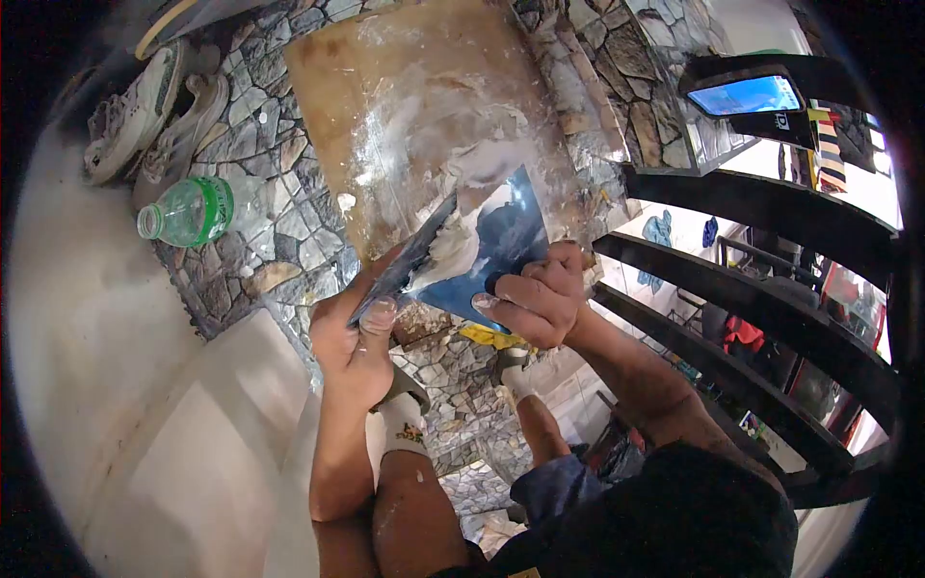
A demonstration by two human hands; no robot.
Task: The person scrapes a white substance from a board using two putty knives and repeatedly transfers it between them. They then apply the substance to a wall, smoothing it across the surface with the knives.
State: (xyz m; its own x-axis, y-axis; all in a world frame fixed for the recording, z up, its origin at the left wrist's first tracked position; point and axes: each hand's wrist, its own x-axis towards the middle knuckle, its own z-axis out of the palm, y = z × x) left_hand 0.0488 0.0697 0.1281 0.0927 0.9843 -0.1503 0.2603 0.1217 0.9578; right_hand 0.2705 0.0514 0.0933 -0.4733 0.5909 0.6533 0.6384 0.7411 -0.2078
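My left hand (355, 328) is closed around the lower end of a flat dark putty blade (409, 252), its thumb pressed on the near face. In my right hand (540, 297) is a wider, shiny blue-grey putty blade (520, 226), gripped along its lower right edge. A lump of off-white putty (453, 249) sits between the two blades, which meet at a slant. Behind them lies a brown board (337, 87), smeared with white putty and dust. Where the left fingers wrap behind the blade is hidden.
A clear plastic bottle (202, 210) with a green label lies left on the stone-patterned floor (289, 226), near white shoes (135, 116). Black slats (761, 279) run along the right, below a lit phone (747, 96). A yellow cloth-like thing (489, 335) is under my hands.
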